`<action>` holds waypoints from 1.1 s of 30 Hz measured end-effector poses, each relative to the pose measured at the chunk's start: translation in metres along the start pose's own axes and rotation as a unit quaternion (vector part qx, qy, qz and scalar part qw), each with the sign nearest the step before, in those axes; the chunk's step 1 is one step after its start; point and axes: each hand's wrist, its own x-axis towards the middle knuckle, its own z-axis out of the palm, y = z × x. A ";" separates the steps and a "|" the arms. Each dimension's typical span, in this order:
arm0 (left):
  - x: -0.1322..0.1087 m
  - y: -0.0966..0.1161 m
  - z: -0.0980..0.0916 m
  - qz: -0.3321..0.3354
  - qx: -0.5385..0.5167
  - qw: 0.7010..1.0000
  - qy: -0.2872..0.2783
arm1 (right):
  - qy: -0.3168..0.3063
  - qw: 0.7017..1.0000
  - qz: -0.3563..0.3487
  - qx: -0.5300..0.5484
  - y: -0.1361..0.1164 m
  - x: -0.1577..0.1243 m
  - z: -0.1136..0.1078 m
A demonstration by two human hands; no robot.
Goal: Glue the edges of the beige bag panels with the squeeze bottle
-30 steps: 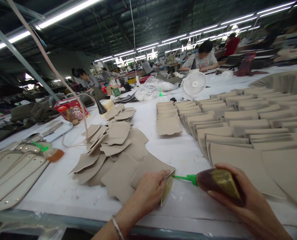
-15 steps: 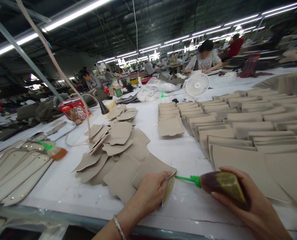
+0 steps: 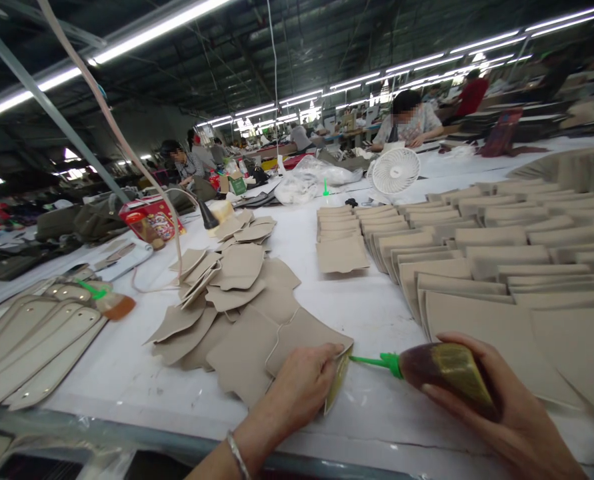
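My right hand (image 3: 497,407) is closed round a brown glue bottle (image 3: 444,370) whose green nozzle (image 3: 374,362) points left at the lifted edge of a beige cut piece (image 3: 301,337). My left hand (image 3: 301,387) pinches that piece at its near right corner, folding the edge up so a yellowish glued underside (image 3: 337,381) shows. The piece lies on top of a loose heap of like beige pieces (image 3: 231,293) on the white table (image 3: 357,307).
Rows of overlapped beige panels (image 3: 481,260) fill the right side. Long beige straps (image 3: 21,347) and a second glue bottle (image 3: 109,303) lie at the left. A small white fan (image 3: 395,171), plastic bags and a red box (image 3: 149,217) stand farther back. Other people work at far tables.
The view has shifted slightly; the nozzle stays at the folded edge and both hands keep their hold with hardly any movement.
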 end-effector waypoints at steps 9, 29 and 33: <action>0.001 0.002 0.000 -0.005 0.017 1.000 -0.003 | 0.016 1.000 -0.021 -0.013 -0.005 -0.001 0.000; -0.002 0.004 -0.001 -0.021 -0.009 1.000 0.012 | -0.073 0.997 -0.009 0.036 0.006 -0.018 0.010; -0.003 0.005 -0.002 -0.026 -0.014 0.999 0.017 | -0.027 0.999 0.025 0.038 0.003 -0.014 0.008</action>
